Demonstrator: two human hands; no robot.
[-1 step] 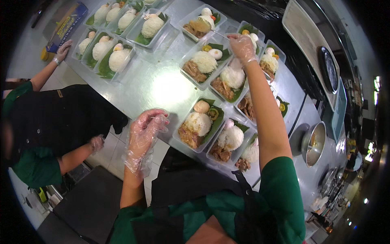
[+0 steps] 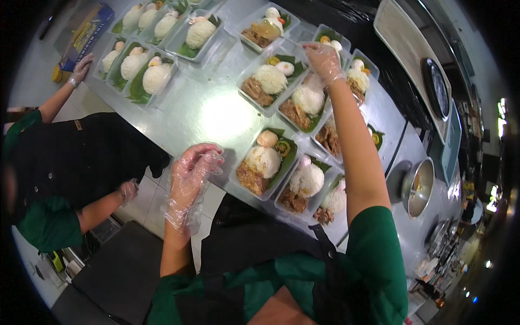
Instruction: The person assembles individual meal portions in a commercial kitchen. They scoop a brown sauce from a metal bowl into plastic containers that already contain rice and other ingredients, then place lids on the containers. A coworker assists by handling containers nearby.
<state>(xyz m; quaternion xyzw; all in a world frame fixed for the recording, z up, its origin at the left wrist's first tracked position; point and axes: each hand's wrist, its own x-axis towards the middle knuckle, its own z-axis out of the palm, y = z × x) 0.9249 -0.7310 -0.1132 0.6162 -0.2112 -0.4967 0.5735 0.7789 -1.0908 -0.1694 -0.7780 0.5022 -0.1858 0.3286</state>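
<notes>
Head view – near left hand, clear tray holds rice, meat, leaf

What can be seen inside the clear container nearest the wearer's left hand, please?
The container holds brown meat, white rice, a pale egg, green slices and a green leaf. The food hides much of the leaf, and the container's floor is covered.

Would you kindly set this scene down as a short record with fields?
Left hand: clear-gloved, loosely curled, nothing seen held
Right hand: clear-gloved, holding a spoon over the far container
Container nearest left hand: rice, meat, green leaf
Upper-left containers: rice on leaf, no meat visible
Co-worker: gloved hand at table edge
Far right: metal bowl
</notes>
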